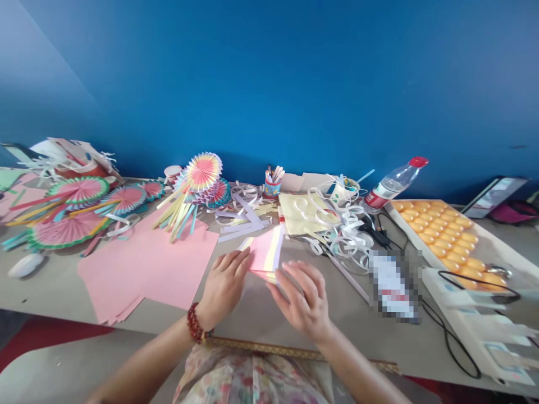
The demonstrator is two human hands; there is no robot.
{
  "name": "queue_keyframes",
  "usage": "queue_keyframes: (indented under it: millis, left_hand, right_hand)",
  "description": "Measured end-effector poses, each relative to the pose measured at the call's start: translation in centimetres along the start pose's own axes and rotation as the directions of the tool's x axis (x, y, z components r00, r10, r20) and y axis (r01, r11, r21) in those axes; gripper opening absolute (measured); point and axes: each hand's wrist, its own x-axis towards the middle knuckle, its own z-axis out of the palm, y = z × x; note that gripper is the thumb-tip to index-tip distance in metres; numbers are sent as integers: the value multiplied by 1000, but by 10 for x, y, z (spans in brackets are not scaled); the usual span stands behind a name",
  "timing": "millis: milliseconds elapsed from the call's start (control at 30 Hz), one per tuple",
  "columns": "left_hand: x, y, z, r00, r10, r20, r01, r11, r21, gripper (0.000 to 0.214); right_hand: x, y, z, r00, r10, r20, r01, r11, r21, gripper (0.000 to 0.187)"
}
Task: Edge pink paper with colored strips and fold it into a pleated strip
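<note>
Both my hands work on a folded pink-and-yellow paper piece (266, 252) on the grey table (261, 314). My left hand (223, 283), with a red bead bracelet at the wrist, lies with its fingers pressed on the paper's left edge. My right hand (304, 300) has its fingers curled over the paper's lower right corner. The paper stands partly raised between the two hands, its lower edge hidden by my fingers.
A stack of pink sheets (143, 269) lies left of my hands. Finished paper fans (78, 191) and a fan on sticks (202, 174) sit behind. Curled white paper strips (345, 230), a plastic bottle (393, 182), a pen cup (272, 185), an orange tray (446, 233) and black cables (450, 336) lie to the right.
</note>
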Motion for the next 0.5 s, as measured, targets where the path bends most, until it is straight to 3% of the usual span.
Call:
queue_keyframes:
  millis: [100, 200, 367, 500]
  left_hand:
    - [6, -3, -3, 998, 37, 59, -44, 992, 117, 43]
    - [7, -1, -3, 991, 54, 125, -77, 978, 193, 39]
    - [-2, -4, 7, 970, 156, 186, -195, 957, 214, 30]
    - [-12, -13, 16, 963, 176, 203, -213, 961, 178, 20]
  right_hand:
    - [9, 7, 2, 987, 32, 158, -22, 998, -65, 43]
    - [7, 14, 8, 943, 14, 334, 4, 999, -53, 30]
    - [-12, 24, 16, 919, -28, 393, 46, 998, -36, 19]
    - [-30, 30, 16, 883, -34, 468, 37, 999, 4, 17]
